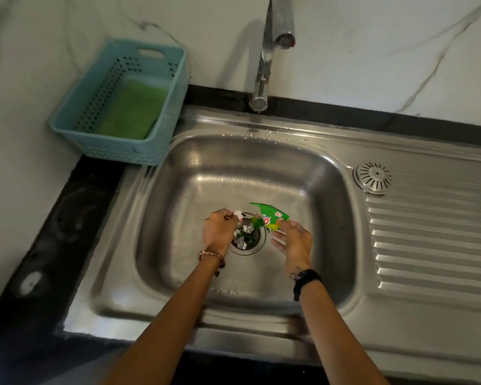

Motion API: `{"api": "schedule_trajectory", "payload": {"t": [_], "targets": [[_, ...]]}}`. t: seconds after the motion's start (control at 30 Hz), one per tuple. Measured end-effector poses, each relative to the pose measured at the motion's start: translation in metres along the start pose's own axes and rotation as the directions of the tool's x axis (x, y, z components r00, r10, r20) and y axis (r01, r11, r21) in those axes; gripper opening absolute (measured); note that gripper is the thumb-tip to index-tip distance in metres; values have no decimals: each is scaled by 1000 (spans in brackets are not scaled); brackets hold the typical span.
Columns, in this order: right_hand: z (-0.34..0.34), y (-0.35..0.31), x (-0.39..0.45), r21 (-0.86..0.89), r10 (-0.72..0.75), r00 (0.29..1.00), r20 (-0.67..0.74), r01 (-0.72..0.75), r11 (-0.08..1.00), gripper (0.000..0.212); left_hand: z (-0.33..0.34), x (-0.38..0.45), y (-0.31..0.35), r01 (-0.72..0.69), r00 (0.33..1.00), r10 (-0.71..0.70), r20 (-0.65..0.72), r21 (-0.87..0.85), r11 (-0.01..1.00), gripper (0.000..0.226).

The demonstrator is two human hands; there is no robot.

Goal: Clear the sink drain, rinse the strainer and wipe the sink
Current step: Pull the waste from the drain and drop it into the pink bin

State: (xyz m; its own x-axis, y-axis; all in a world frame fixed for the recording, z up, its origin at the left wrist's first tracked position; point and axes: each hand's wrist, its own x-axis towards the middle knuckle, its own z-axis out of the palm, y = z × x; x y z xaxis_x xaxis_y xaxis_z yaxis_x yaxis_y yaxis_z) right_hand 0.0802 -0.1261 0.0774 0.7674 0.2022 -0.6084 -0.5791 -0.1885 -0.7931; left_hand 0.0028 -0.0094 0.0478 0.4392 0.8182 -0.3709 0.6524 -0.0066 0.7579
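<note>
While foil scraps clog the drain [247, 236], right fingers [282, 225] pinch a green wrapper [271, 216].

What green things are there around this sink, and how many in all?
Green scouring pad in the basket: 1
Green wrapper pinched by the right hand: 1
Green scraps in the drain, by the left hand: too small to count
Total clearly green: 2
</note>
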Motion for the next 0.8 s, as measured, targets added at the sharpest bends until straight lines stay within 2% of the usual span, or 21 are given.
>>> {"api": "schedule_trajectory", "payload": {"t": [0.03, 0.1, 0.27, 0.37, 0.47, 0.57, 0.63, 0.7, 0.8], "targets": [[1, -3, -8, 41, 15, 999, 29, -16, 999, 4, -8, -11, 4, 22, 1000, -23, -5, -95, 995, 15], [2, -4, -27, 93, 20, 997, 78, -27, 995, 10, -24, -37, 12, 78, 996, -84, -7, -293, 953, 17], [-1, 10, -106, 70, -58, 966, 252, 41, 997, 14, -69, -141, 0, 83, 974, -202, -103, -670, 738, 12], [-6, 37, -167, -3, -121, 892, 436, 136, 991, 16, -92, -214, -27, 29, 935, -301, -188, -805, 592, 17], [-13, 74, -222, -78, -159, 779, 606, 257, 963, 23, -109, -275, -64, -4, 880, -394, -265, -834, 551, 15], [-15, 120, -271, -210, -79, 628, 774, 372, 904, 19, -123, -338, -113, -45, 777, -518, -359, -852, 522, 12], [-12, 157, -300, -300, 30, 535, 845, 426, 854, 19, -128, -376, -153, -73, 671, -625, -399, -874, 480, 10], [-10, 196, -325, -378, 137, 480, 867, 453, 807, 20, -129, -409, -196, -78, 556, -729, -400, -898, 433, 11], [-7, 258, -342, -446, 228, 425, 876, 530, 721, 17, -124, -440, -258, -45, 450, -816, -363, -922, 385, 14]]}}
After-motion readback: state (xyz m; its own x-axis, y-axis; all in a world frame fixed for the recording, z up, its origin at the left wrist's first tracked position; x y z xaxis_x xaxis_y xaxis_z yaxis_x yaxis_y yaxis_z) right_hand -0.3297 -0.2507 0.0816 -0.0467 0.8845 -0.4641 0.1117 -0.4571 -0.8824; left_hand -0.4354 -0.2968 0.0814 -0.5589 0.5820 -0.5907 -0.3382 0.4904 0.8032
